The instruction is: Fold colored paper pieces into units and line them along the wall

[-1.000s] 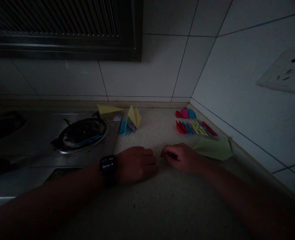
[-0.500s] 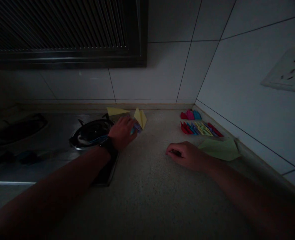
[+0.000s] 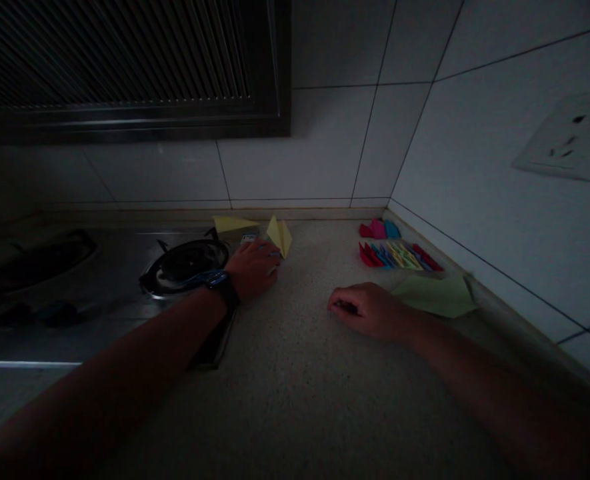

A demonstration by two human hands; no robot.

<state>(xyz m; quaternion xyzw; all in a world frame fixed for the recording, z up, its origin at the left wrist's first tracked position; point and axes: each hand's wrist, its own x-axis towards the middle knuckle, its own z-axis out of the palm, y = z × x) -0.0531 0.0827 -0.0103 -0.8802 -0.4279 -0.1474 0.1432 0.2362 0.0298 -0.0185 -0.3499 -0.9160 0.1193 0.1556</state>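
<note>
My left hand [image 3: 255, 270], with a dark watch [image 3: 221, 285] on its wrist, lies over the counter at the stove's right edge. Its fingers are bent a little and apart, and bluish bits show between them. Just beyond the fingertips stands a folded yellow paper [image 3: 279, 237]; another yellow folded paper [image 3: 233, 224] lies behind the hand. A small pale piece with dark marks [image 3: 249, 237] shows past the knuckles. My right hand [image 3: 362, 310] rests curled on the counter, thumb against fingers; whatever is inside, if anything, is hidden. Beside its wrist lies a pale green paper sheet [image 3: 437, 295].
A row of coloured folded pieces [image 3: 399, 256] lies at the right, with red, pink and blue pieces [image 3: 379, 229] behind it. The gas stove [image 3: 119, 267] fills the left. A range hood [image 3: 135, 120] hangs above, and a socket [image 3: 567, 137] is on the right wall.
My left hand has shifted slightly right and down, now covering most of the bluish-purple pieces and uncovering the small pale piece behind it. My right hand stays curled in place.
</note>
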